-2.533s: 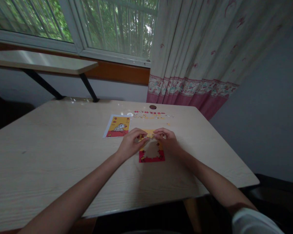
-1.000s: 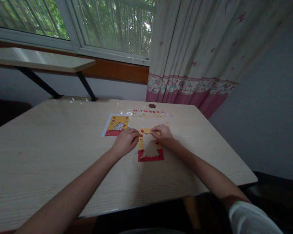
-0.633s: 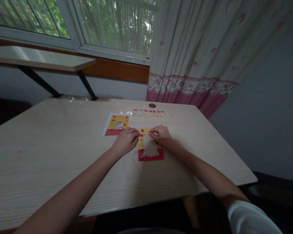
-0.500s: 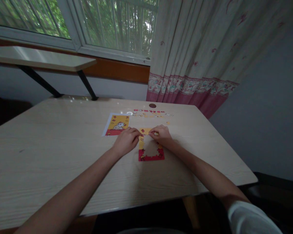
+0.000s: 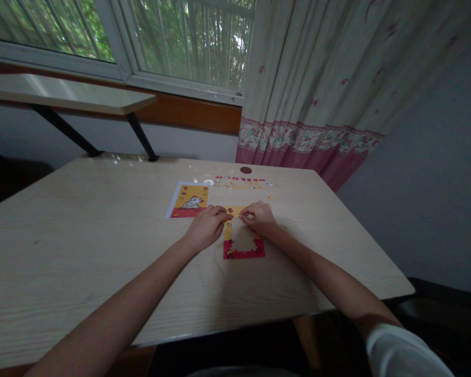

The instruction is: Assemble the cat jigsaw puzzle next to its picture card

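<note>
On the table lies a partly assembled jigsaw puzzle (image 5: 244, 255), a yellow and red border around an open middle where the tabletop shows. My left hand (image 5: 208, 226) is at its upper left, with thumb and fingers closed together over the border. From the other side my right hand (image 5: 260, 219) pinches at the inner top edge, its fingertips close to the left ones. Anything between the fingertips is too small to make out. Left of the puzzle, a printed picture sheet (image 5: 191, 201) shows a white animal on yellow and red, its lower right corner near my left hand.
Loose puzzle pieces (image 5: 241, 179) lie in rows beyond the puzzle, with a single yellow piece (image 5: 270, 198) nearer my right hand. A round brown disc (image 5: 245, 170) is at the table's back edge. A raised shelf (image 5: 74, 94) stands at the back left, before the window.
My left fingertips have shifted slightly right over the top of the puzzle, nearer to the right ones. My right hand stays almost in place.
</note>
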